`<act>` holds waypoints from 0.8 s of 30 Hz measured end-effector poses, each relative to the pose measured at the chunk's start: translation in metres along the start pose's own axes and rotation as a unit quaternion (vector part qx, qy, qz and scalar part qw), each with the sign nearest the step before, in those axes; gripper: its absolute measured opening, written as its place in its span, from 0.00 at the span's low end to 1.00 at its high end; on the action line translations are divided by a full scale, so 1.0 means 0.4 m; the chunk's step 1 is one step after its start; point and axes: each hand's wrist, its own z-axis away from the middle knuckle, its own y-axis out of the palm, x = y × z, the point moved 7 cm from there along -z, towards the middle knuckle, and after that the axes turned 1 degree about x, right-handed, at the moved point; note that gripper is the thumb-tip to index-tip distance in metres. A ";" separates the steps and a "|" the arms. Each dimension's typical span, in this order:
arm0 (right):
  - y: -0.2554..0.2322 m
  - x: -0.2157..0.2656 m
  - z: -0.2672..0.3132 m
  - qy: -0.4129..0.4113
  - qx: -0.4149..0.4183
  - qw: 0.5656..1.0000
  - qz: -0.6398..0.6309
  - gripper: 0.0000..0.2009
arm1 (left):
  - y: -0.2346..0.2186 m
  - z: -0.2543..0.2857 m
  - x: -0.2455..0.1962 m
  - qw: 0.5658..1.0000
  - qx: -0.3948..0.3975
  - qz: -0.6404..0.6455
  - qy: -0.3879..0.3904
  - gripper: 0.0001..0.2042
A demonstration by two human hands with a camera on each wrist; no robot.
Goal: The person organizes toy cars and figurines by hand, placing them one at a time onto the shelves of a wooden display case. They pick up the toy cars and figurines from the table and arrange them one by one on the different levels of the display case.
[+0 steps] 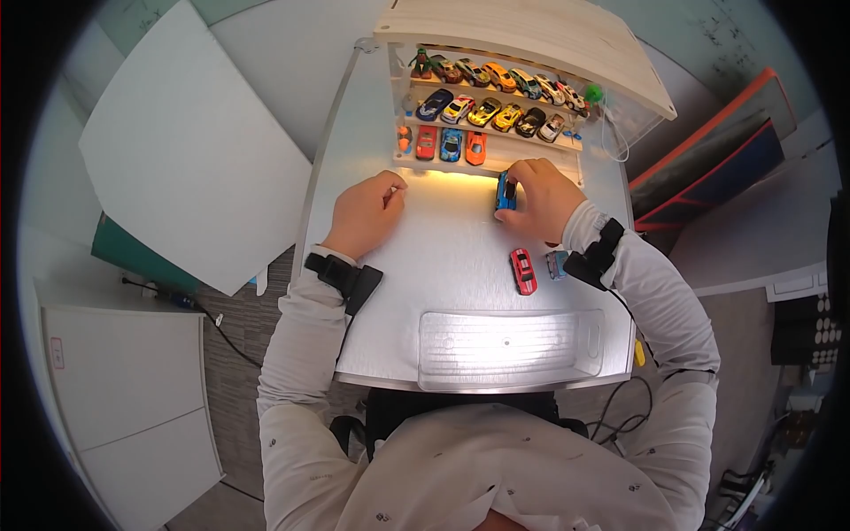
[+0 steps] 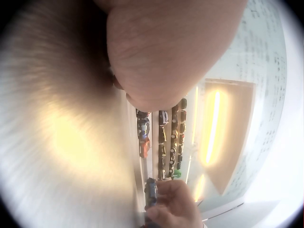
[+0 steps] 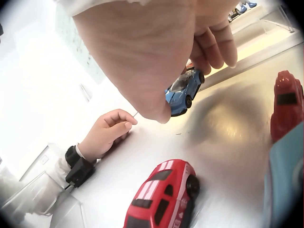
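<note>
A blue toy car with a dark windscreen (image 1: 506,192) is pinched by the right hand (image 1: 544,199) just in front of the pale wooden display case (image 1: 522,26), the thumb set at one end and the fingertips at the other. Its long axis is aligned between case and person, its nose seemingly pointed toward the person. The right hand is arched over it, palm downward. The left hand (image 1: 367,212) is held to the left near the case, its fingers loosely bent together, the thumb laid close. A red toy car with white stripes (image 1: 523,271) is seen on the brushed-metal table (image 1: 452,248).
</note>
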 end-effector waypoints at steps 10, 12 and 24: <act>0.010 -0.056 -0.078 0.019 -0.047 0.998 0.027 0.25 | 0.002 -0.002 0.009 1.000 -0.010 -0.002 0.007 0.08; 0.019 -0.062 -0.083 0.008 -0.058 0.998 0.037 0.24 | 0.002 -0.002 0.008 1.000 -0.008 -0.003 0.005 0.08; 0.015 -0.064 -0.072 0.001 -0.046 0.998 0.036 0.24 | 0.000 -0.003 -0.002 1.000 -0.009 -0.003 0.012 0.07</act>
